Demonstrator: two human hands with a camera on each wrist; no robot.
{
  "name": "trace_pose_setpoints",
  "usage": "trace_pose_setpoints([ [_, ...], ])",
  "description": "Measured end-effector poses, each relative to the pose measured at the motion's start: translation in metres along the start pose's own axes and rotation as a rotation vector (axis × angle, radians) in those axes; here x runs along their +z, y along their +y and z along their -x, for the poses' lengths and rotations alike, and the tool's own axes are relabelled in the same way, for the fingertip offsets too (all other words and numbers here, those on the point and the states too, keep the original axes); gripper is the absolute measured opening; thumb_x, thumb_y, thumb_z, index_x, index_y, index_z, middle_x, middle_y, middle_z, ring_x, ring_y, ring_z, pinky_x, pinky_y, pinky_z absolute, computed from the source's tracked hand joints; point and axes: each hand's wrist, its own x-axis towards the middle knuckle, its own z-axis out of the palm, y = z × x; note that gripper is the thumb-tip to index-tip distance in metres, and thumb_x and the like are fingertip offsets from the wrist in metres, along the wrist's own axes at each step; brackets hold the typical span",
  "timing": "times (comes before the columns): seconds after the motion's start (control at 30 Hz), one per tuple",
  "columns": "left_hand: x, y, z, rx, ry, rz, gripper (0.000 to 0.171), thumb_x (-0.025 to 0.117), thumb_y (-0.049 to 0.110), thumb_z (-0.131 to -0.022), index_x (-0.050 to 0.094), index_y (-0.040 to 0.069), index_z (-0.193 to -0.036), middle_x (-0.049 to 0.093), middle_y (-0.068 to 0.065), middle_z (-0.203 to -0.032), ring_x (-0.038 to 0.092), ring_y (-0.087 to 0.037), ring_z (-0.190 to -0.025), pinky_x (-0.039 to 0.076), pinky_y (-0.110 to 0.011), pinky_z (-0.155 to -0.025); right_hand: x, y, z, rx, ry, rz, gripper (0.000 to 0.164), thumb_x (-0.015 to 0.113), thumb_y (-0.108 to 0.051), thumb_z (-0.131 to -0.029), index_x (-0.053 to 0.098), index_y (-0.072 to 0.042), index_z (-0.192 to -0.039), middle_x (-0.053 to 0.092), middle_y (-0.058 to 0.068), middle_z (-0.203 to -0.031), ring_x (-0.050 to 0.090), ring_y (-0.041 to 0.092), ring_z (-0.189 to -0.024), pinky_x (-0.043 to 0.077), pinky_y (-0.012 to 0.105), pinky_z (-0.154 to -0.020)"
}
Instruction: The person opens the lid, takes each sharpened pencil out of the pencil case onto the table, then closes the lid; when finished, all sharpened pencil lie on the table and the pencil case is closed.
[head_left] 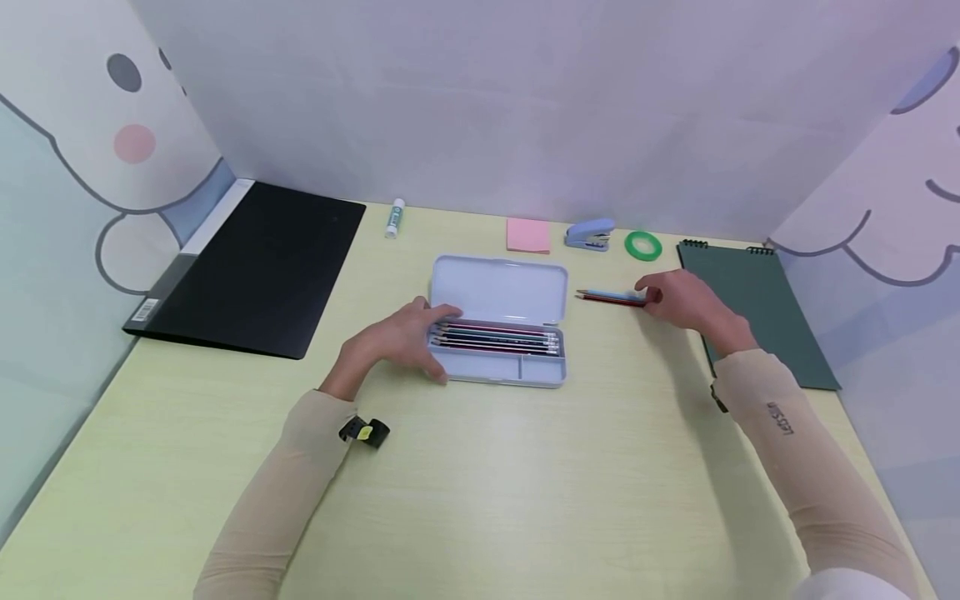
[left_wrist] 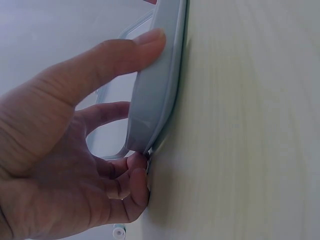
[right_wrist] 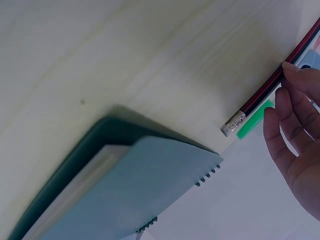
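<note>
A pale blue pencil case (head_left: 498, 382) lies with its lid up on the table, and several pencils (head_left: 495, 337) fill its rear compartment. My left hand (head_left: 408, 335) grips the case's left end. In the left wrist view its thumb lies against the case wall (left_wrist: 155, 95), with the other fingers around the end. To the right of the case, a red-and-black pencil (head_left: 611, 300) and a light blue pencil (head_left: 615, 293) lie side by side. My right hand (head_left: 681, 300) pinches the red-and-black pencil near its eraser end; whether the blue one is also held is hidden.
Along the back stand or lie a glue stick (head_left: 394, 218), pink sticky notes (head_left: 528, 235), a blue stapler (head_left: 590, 234) and green tape (head_left: 642, 245). A black folder (head_left: 262, 267) lies at left. A green spiral notebook (head_left: 772, 317) lies at right, beneath the right forearm.
</note>
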Motion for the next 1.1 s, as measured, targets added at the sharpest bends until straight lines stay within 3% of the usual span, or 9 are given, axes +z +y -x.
trace_pose_setpoints([
  [0.2,-0.001,0.001,0.000,-0.004,-0.002,-0.003,0.100,0.090,0.033,-0.069,0.037,0.028,-0.154,0.043,-0.016,-0.126,0.048,-0.030,-0.109,0.046,-0.041,-0.085,-0.002,0.001,0.001,0.012,0.007,-0.015,0.033,0.065,-0.001,-0.088,0.066,0.002,-0.122,0.070,0.017,-0.099,0.063,0.027,-0.085,0.051,0.048,-0.077],
  [0.37,-0.002,0.001,0.001,-0.008,-0.003,-0.002,0.101,0.091,0.033,-0.069,0.036,0.028,-0.154,0.042,-0.017,-0.126,0.048,-0.030,-0.109,0.045,-0.041,-0.085,-0.004,-0.006,0.003,-0.005,0.069,-0.035,0.035,0.068,-0.002,-0.089,0.065,0.003,-0.123,0.068,0.016,-0.097,0.061,0.027,-0.085,0.051,0.048,-0.077],
  [0.67,-0.002,0.000,0.001,0.008,0.008,0.010,0.101,0.091,0.031,-0.068,0.037,0.025,-0.153,0.044,-0.018,-0.124,0.049,-0.030,-0.106,0.045,-0.040,-0.083,-0.011,-0.060,0.001,-0.190,0.233,-0.189,0.037,0.073,-0.003,-0.088,0.065,0.003,-0.124,0.067,0.021,-0.103,0.066,0.031,-0.091,0.055,0.049,-0.081],
  [0.87,0.000,0.001,0.001,-0.001,0.005,0.002,0.101,0.091,0.032,-0.068,0.037,0.027,-0.153,0.043,-0.017,-0.125,0.049,-0.030,-0.107,0.045,-0.040,-0.084,-0.003,-0.104,-0.001,-0.291,0.186,-0.226,0.035,0.074,-0.003,-0.087,0.067,0.002,-0.121,0.071,0.018,-0.102,0.068,0.027,-0.090,0.057,0.045,-0.080],
  [1.1,0.000,0.000,-0.001,-0.004,0.000,0.006,0.101,0.091,0.031,-0.068,0.037,0.027,-0.153,0.043,-0.018,-0.126,0.048,-0.030,-0.106,0.045,-0.040,-0.083,0.015,-0.150,-0.003,-0.364,0.047,-0.201,0.037,0.075,-0.009,-0.087,0.068,-0.001,-0.122,0.074,0.012,-0.106,0.069,0.022,-0.093,0.057,0.040,-0.082],
])
